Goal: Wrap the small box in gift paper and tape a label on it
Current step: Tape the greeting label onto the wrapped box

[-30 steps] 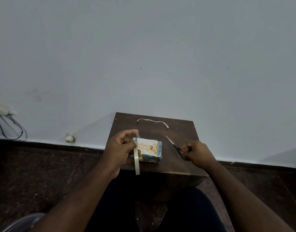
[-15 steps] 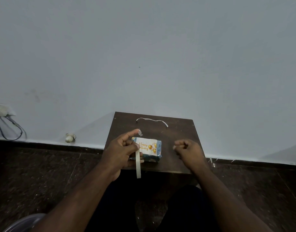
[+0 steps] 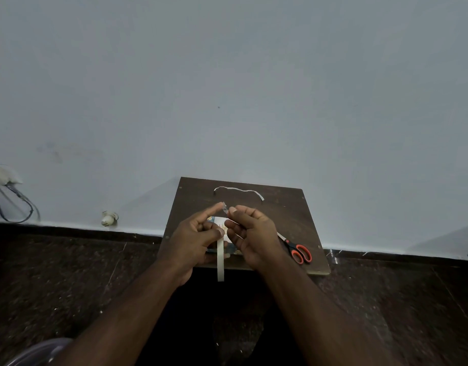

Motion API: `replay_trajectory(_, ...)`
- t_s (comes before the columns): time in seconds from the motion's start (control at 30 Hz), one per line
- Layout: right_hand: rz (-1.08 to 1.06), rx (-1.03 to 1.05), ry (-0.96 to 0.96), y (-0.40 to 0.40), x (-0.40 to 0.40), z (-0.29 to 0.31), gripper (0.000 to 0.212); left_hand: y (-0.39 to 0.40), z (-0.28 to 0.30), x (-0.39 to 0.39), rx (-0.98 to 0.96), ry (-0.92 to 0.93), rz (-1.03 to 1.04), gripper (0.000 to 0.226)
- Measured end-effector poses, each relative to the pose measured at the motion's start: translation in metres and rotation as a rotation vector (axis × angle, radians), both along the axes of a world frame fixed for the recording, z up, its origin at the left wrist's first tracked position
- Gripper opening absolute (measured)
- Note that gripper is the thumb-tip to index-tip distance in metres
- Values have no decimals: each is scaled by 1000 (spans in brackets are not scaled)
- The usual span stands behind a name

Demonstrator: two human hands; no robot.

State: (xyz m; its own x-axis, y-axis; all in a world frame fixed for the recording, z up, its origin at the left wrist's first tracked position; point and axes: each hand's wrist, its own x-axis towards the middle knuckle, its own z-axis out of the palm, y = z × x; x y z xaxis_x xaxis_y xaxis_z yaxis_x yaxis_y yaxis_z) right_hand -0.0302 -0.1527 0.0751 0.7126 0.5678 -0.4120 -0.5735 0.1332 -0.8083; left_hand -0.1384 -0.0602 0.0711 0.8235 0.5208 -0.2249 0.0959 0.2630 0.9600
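Note:
The small wrapped box [image 3: 219, 223], in blue-and-white birthday paper, lies on the dark wooden board [image 3: 288, 210], mostly hidden behind both hands. My left hand [image 3: 194, 237] pinches a white paper strip [image 3: 220, 262] that hangs down over the board's front edge. A small piece of clear tape [image 3: 224, 206] sticks to its raised index fingertip. My right hand [image 3: 251, 233] has come in beside it, and its thumb and index finger pinch the tape piece.
Orange-handled scissors [image 3: 297, 250] lie on the board to the right of my right hand. A loose white strip [image 3: 239, 191] curls near the board's far edge. Dark stone floor surrounds the board; a wall with a cable [image 3: 13, 204] rises behind.
My right hand let go of the scissors, left them on the board and moved left to the tape on my left index finger. The left hand has stayed put.

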Motion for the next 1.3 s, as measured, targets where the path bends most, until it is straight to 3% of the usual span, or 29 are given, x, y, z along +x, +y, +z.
replay_trajectory(0.4, 56, -40, -43, -3, 6, 7, 19, 3, 2, -1, 14, -22, 20, 54)
replay_trajectory(0.67, 35, -19, -80, 1, 4, 11, 20, 6, 0, 0, 136, 35, 54, 55)
replay_trajectory(0.8, 101, -101, -229, -7, 16, 18, 22, 5, -1, 1, 239, 57, 43, 54)
replay_trajectory(1.03, 131, -345, -293, -37, 53, -1, 13, 15, -2, 1, 83, 25, 132, 45)
replay_trajectory(1.3, 292, -635, -401, -37, 60, -30, 10, 13, 2, 0, 64, 48, 116, 40)
